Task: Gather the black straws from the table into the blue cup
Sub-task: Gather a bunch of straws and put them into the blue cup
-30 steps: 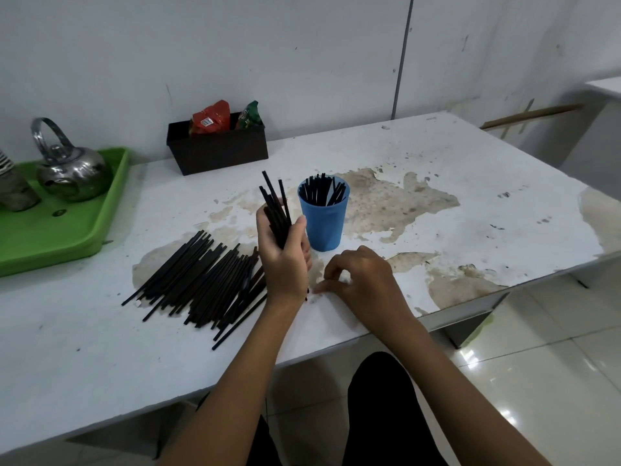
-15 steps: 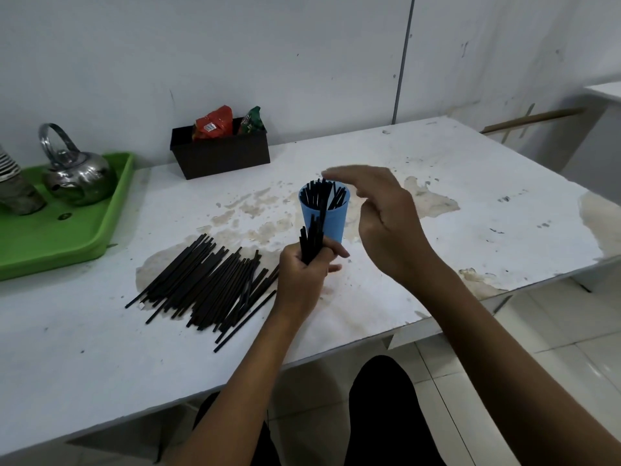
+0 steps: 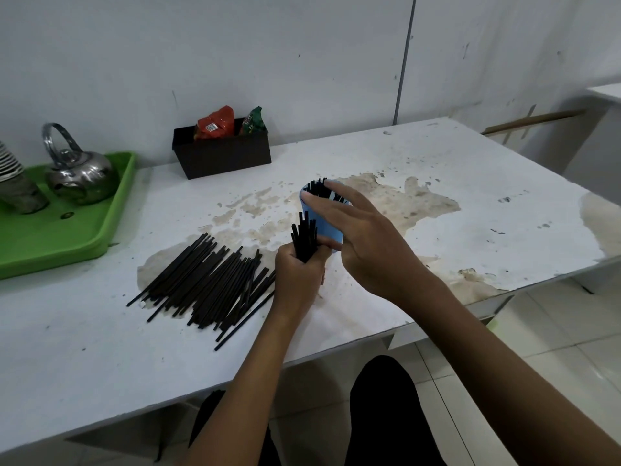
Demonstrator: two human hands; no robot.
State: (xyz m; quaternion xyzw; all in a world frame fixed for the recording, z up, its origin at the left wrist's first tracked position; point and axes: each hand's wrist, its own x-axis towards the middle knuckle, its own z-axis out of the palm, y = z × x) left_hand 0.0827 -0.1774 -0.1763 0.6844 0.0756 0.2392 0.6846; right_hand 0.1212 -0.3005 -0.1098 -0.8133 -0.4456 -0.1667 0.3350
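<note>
The blue cup (image 3: pixel 323 227) stands mid-table, seemingly tilted, with several black straws (image 3: pixel 318 190) sticking out of it. My right hand (image 3: pixel 369 240) wraps over the cup from the right, thumb and a finger on its rim. Just in front of the cup, touching it, my left hand (image 3: pixel 297 280) grips a small upright bundle of black straws (image 3: pixel 304 238). A large pile of loose black straws (image 3: pixel 208 280) lies flat on the white table (image 3: pixel 487 203), left of my left hand.
A green tray (image 3: pixel 77 243) at the far left carries a steel kettle (image 3: pixel 80 173) and a stack of cups (image 3: pixel 13 183). A black box (image 3: pixel 221 156) with snack packets sits against the wall. The table's front edge runs just below my forearms.
My right hand rose from the tabletop, then came down over the cup and took hold of it. My left hand brought its straw bundle lower and closer to the cup.
</note>
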